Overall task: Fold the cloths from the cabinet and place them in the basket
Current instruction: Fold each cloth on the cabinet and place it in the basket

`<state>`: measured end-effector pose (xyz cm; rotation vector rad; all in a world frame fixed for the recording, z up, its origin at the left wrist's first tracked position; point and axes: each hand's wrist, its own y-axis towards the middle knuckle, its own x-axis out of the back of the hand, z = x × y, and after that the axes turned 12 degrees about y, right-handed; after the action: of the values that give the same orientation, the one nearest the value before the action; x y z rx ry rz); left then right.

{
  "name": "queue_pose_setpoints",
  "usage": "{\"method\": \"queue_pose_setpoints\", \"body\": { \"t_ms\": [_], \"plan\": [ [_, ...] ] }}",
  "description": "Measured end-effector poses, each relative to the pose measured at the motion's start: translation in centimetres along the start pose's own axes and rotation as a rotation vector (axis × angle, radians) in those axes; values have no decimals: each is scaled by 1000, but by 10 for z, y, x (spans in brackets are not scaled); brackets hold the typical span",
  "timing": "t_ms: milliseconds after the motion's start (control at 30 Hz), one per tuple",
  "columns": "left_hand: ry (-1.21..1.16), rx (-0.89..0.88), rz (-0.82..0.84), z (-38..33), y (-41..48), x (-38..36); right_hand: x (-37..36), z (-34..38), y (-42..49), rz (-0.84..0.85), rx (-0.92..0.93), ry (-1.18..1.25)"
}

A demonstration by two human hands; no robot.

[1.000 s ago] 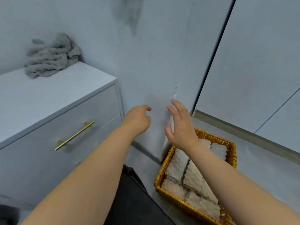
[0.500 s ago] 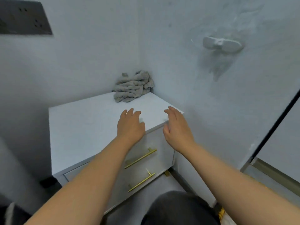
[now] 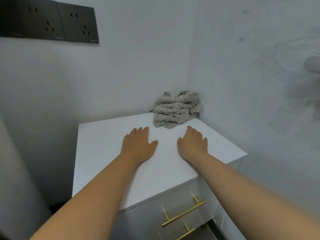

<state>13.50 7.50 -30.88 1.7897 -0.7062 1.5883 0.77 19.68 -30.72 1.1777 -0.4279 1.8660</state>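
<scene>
While the view had swung from the basket, both hands — left hand (image 3: 138, 144), right hand (image 3: 193, 144), fingers spread, empty — reached over the cabinet (image 3: 107, 144) toward the heaped cloths (image 3: 176, 110) in its back corner — next fold pending.

I am in a room of a home, in one plain corner of it. Two pale painted walls (image 3: 138, 66) meet right of centre in the frame, bare but for a few marks. A low white cabinet (image 3: 107, 144) fills the middle, pushed into that corner, with slim brass bar handles (image 3: 184, 213) on its drawer fronts at the lower right: domestic furniture, not a workbench or shop counter. At the upper left a row of dark wall sockets (image 3: 50, 21) sits flush in the wall. A heap of grey household cloths (image 3: 176, 110) lies on the cabinet's far corner. At the right edge a small white fitting (image 3: 313, 64) is on the wall, too blurred to name
</scene>
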Motion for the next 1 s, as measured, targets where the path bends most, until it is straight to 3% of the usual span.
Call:
{"method": "queue_pose_setpoints", "body": {
  "t_ms": [200, 567, 767, 900, 1000],
  "plan": [
    [58, 49, -78, 2, 27, -8, -19, 15, 44, -24, 388, 144],
    [-97, 51, -133, 6, 23, -3, -21, 16, 40, -110, 300, -89],
    [-307, 41, -215, 9, 19, -2, -13, 18, 30, -147, 318, 50],
    [-325, -202, -273, 4, 15, -3, -8, 16, 6, -19, 291, 398],
    [-345, -264, -360, 0, 14, -4, 1, 13, -4, -46, 220, 574]
  ]
}}
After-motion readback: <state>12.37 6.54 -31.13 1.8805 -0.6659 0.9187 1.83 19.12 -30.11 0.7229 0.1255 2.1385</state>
